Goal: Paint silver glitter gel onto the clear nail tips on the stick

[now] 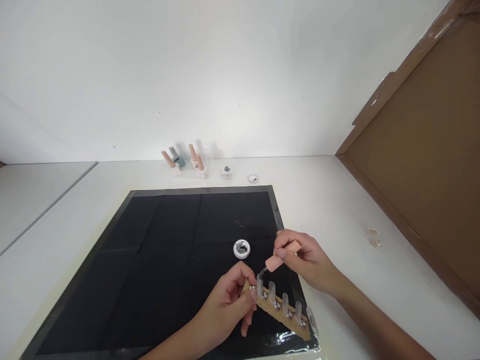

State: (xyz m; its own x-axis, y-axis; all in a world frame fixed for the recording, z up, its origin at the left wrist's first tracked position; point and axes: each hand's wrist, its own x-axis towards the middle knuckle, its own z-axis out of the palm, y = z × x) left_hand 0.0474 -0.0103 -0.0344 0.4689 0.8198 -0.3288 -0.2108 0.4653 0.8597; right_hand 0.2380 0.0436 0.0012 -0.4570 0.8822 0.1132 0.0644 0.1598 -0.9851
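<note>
My left hand (230, 302) pinches the end of a tan strip (279, 313) that carries a row of clear false nail tips (285, 302) on small silvery mounts. In my right hand (309, 260) is a nail polish brush (283, 256) with a peach cap for a handle. Its dark bristle end points down at the top of the nail tip nearest my left fingers; whether it touches is too small to tell. Just beyond both hands, a small round white pot (241, 249) with grey-green contents sits on the black mat (168, 270).
Several nail polish bottles (200, 167) with peach or grey caps stand by the back wall. Beside them are a small capless bottle (226, 173) and a round lid (253, 178). Two small pale round pieces (374, 237) lie at right, near a cardboard panel (423, 150).
</note>
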